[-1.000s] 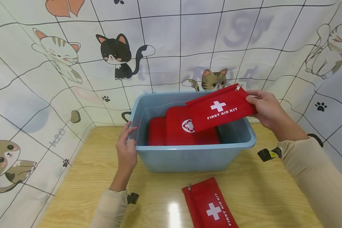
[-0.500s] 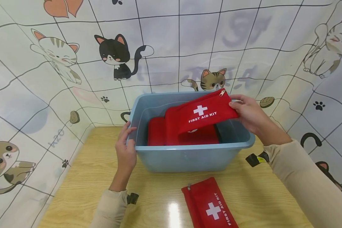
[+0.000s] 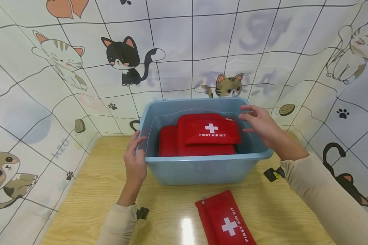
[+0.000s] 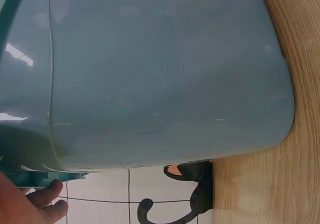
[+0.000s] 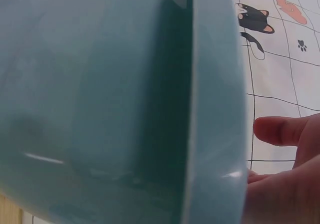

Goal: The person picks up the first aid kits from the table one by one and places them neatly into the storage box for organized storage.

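A light-blue plastic tub [image 3: 199,170] stands on the wooden table, and my left hand [image 3: 136,160] grips its left rim near the front corner. Inside it, a flat red zip pouch [image 3: 214,131] with a white cross and "FIRST AID KIT" lettering lies on top of a larger red case [image 3: 208,149]. A smaller red case [image 3: 168,141] sits at the left in the tub. Over the tub's right end hovers my right hand [image 3: 260,124], fingers spread and apart from the pouch. In the right wrist view, the tub's rim hides part of the right hand [image 5: 290,179].
Another red first aid pouch [image 3: 227,217] lies on the table [image 3: 165,211] in front of the tub, cut off by the lower frame edge. A wall [image 3: 178,44] with cartoon cats and grid lines rises right behind the tub.
My right hand has moved left with the red pouch, laid it on the larger red case and let go. My left hand has stayed on the tub's rim.
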### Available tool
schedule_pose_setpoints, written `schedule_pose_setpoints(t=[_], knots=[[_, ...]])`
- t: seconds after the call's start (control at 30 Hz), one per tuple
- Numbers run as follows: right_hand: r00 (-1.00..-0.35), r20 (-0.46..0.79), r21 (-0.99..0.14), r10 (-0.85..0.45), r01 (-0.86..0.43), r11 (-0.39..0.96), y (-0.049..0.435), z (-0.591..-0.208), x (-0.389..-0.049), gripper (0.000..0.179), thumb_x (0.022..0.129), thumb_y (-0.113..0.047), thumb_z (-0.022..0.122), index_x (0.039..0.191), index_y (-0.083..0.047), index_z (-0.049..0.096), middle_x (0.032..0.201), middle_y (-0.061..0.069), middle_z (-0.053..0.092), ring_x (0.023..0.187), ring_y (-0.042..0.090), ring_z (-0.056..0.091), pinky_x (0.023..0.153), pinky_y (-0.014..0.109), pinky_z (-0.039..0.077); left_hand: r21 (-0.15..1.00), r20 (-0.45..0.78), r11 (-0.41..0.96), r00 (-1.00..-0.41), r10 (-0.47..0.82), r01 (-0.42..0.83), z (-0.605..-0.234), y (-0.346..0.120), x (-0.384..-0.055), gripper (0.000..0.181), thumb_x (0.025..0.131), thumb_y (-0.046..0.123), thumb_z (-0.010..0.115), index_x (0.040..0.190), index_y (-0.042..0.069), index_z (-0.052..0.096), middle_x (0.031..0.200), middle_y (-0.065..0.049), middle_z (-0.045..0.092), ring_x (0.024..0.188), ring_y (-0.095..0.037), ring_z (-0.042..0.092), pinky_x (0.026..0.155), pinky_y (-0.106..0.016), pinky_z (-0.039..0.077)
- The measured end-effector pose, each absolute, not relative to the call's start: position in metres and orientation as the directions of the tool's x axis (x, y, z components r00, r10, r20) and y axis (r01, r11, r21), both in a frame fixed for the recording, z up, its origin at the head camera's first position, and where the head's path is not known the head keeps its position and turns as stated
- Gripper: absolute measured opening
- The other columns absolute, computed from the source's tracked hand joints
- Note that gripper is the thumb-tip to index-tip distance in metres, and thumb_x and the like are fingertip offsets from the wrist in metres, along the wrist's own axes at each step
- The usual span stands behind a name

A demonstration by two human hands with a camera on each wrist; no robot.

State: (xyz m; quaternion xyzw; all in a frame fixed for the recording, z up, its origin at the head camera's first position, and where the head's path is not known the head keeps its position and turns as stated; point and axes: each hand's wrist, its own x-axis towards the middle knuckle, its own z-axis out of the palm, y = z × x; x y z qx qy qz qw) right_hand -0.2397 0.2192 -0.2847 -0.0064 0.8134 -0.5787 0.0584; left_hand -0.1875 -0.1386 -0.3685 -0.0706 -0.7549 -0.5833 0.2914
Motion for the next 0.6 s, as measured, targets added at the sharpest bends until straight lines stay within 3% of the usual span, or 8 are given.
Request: schedule_pose_setpoints(t=[0.17, 0.43, 0.6], knots=[[-0.994, -0.054, -0.939, -0.092, 0.019, 0.344, 0.222, -0.284, -0.237, 0.057, 0.104, -0.028, 0.046, 0.154, -0.006, 0.028, 0.152, 0.021, 0.034, 0.137, 0.036, 0.037, 0.104, 0.051, 0.042, 0.841, 0.520, 0.304, -0.822, -0.232, 0.447, -0.369, -0.139, -0.187, 0.040, 0.085, -0.015, 0.035, 0.114, -0.017, 0.061, 0.147, -0.027, 0.045, 0.140, -0.041, 0.037, 0.095, -0.054, 0.039], [-0.995, 0.028, -0.914, -0.100, -0.066, 0.400, 0.235, -0.278, -0.223, 0.054, 0.103, -0.032, 0.049, 0.150, -0.009, 0.036, 0.145, 0.017, 0.044, 0.118, 0.021, 0.054, 0.086, 0.025, 0.054, 0.844, 0.515, 0.301, -0.826, -0.229, 0.443, -0.371, -0.140, -0.188, 0.039, 0.086, -0.015, 0.035, 0.115, -0.016, 0.061, 0.148, -0.026, 0.044, 0.141, -0.039, 0.036, 0.097, -0.055, 0.041], [-0.991, 0.065, -0.905, -0.121, -0.110, 0.411, 0.242, -0.271, -0.211, 0.052, 0.103, -0.035, 0.050, 0.148, -0.012, 0.038, 0.142, 0.013, 0.048, 0.111, 0.012, 0.059, 0.086, 0.025, 0.053, 0.842, 0.520, 0.301, -0.823, -0.230, 0.448, -0.371, -0.140, -0.189, 0.039, 0.085, -0.015, 0.035, 0.115, -0.016, 0.061, 0.148, -0.027, 0.044, 0.141, -0.040, 0.036, 0.098, -0.055, 0.040]])
